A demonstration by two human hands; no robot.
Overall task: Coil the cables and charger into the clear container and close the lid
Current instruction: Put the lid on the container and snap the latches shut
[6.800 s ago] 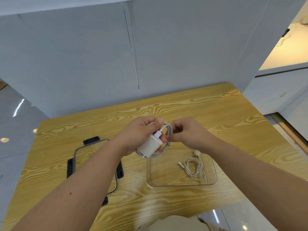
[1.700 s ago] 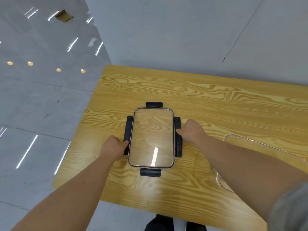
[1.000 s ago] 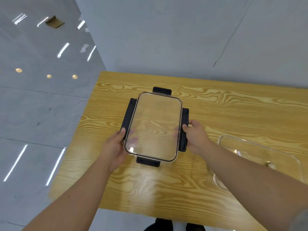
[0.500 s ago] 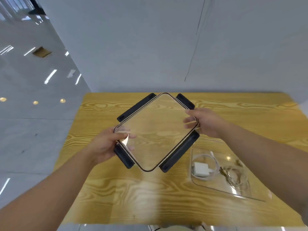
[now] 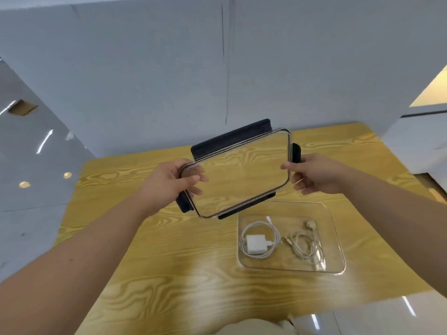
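Observation:
A clear lid (image 5: pixel 238 170) with dark clip flaps hangs in the air over the table, tilted. My left hand (image 5: pixel 167 183) grips its left end and my right hand (image 5: pixel 314 174) grips its right end. Below and to the right, the clear container (image 5: pixel 337 238) sits open on the table. Inside it lie a white charger (image 5: pixel 256 244) ringed by its coiled white cable (image 5: pixel 273 229), and a second thin coiled cable (image 5: pixel 306 247) to the right.
The yellow wood-grain table (image 5: pixel 169 274) carries the container near its front right. A grey wall (image 5: pixel 169 81) rises right behind the table's far edge. Glossy floor lies off the left edge.
Both hands lifted the lid off the table's left side, turned it and carried it right toward the container. Earlier, the charger and cable were in my hands; they now lie in the container.

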